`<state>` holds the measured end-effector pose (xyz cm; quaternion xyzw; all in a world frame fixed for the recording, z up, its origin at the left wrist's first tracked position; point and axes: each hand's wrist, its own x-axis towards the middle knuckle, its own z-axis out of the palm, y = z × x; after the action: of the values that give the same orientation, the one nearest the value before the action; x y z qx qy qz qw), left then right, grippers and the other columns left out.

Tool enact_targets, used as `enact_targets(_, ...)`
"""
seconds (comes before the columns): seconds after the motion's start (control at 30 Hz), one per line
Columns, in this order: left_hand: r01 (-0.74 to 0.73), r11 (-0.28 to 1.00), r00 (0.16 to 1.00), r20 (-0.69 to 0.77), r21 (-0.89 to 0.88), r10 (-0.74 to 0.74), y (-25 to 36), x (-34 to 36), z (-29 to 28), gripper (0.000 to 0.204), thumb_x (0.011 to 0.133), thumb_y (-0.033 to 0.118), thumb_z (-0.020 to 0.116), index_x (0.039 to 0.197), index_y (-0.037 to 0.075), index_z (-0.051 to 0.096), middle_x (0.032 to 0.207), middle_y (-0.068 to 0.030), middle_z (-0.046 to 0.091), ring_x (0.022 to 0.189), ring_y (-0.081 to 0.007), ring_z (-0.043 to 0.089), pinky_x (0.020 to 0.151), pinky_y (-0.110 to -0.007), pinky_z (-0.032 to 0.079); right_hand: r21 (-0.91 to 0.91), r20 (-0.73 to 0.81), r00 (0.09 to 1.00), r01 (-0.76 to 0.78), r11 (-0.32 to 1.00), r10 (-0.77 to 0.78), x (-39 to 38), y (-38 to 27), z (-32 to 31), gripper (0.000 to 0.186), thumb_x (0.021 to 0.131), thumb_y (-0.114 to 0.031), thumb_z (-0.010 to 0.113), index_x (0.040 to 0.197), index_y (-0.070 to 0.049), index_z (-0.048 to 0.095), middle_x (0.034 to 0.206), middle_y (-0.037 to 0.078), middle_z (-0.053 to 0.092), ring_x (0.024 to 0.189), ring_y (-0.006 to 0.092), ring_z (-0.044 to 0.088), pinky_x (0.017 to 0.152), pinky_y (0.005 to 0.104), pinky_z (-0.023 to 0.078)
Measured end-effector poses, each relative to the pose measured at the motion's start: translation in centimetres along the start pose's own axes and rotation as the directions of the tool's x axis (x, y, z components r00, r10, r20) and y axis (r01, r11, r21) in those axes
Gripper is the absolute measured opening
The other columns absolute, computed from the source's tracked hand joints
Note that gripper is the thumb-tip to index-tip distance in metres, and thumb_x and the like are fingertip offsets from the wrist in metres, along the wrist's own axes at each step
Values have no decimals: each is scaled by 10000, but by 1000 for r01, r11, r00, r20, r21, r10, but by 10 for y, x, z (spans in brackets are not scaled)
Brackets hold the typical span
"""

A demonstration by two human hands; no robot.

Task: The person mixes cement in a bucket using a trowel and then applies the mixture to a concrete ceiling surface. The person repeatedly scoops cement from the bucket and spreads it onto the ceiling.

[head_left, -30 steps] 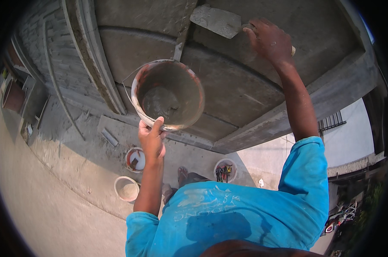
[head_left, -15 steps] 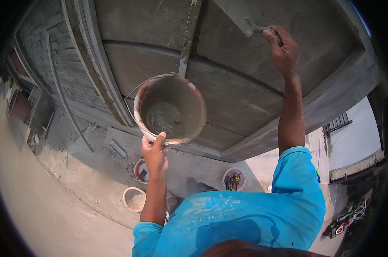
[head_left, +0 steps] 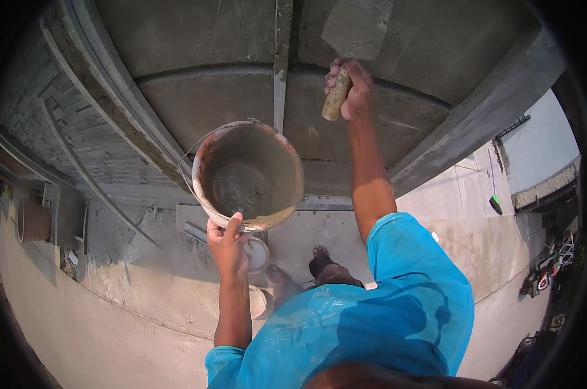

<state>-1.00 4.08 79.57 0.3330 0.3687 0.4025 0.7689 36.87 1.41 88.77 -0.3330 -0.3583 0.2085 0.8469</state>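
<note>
Head cam: closest is the blue T-shirt (head_left: 364, 311), worn by the person, w/ both forearms reaching up past it. L hand (head_left: 228, 243) is clamped on the near rim of a mortar bucket (head_left: 266, 152), thumb over the edge, other fingers partly hidden. Bucket sits just beyond L hand, up & slightly right of it, mouth facing the cam; wet grey mortar (head_left: 238, 191) inside, reddish patches round the rim, wire bail (head_left: 188, 155) along its left side.

R hand (head_left: 353, 91), higher & right of L hand, is closed round the wooden handle of a trowel; trowel blade (head_left: 357, 29) extends above the knuckles, flat face showing. Can't tell if blade touches the grey panelled wall (head_left: 397, 104) behind. A narrow vertical strip (head_left: 281, 65) divides the panels, left of R hand.

Farther down, on the floor: white bucket (head_left: 259, 255) just right of L hand, partly covered by it; another pail (head_left: 258, 303) below that, beside L forearm; bare foot (head_left: 320, 250) well right of L hand. Far left of L hand: brown pot (head_left: 34, 220) & stone-clad wall (head_left: 79, 123). Far right of R hand: green-headed broom (head_left: 495, 204) nr a pale wall (head_left: 543, 152).
</note>
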Motion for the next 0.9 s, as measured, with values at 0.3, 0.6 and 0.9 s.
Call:
enact_targets(0.3,-3,999,990,143,-37,8,-5,12,-26,288,917,9,681,1154,53,523,1042,-88,643,873,-190,687,741,-380,635,-925,21,993,63,376,-115,-85,-85,28,310,995,-308,615,1017,-4,670,863,79,685,730,214,650,669,352,523)
enact_targets(0.6,13,999,993,119,-45,-8,-19,17,-17,293,912,-4,669,1161,43,522,1040,-102,651,884,-204,697,747,-398,639,-754,505,848,343,-561,-160,-2,-126,80,387,935,-429,659,1142,-105,713,1086,82,706,1008,331,660,798,441,538)
enact_targets(0.9,2,996,995,95,-84,6,-28,16,-11,293,908,-14,660,1156,38,515,1067,-110,648,881,-209,699,724,-393,640,-878,-46,998,-58,476,37,-10,-86,49,303,948,-322,655,1023,-32,703,752,65,621,694,123,580,686,333,485)
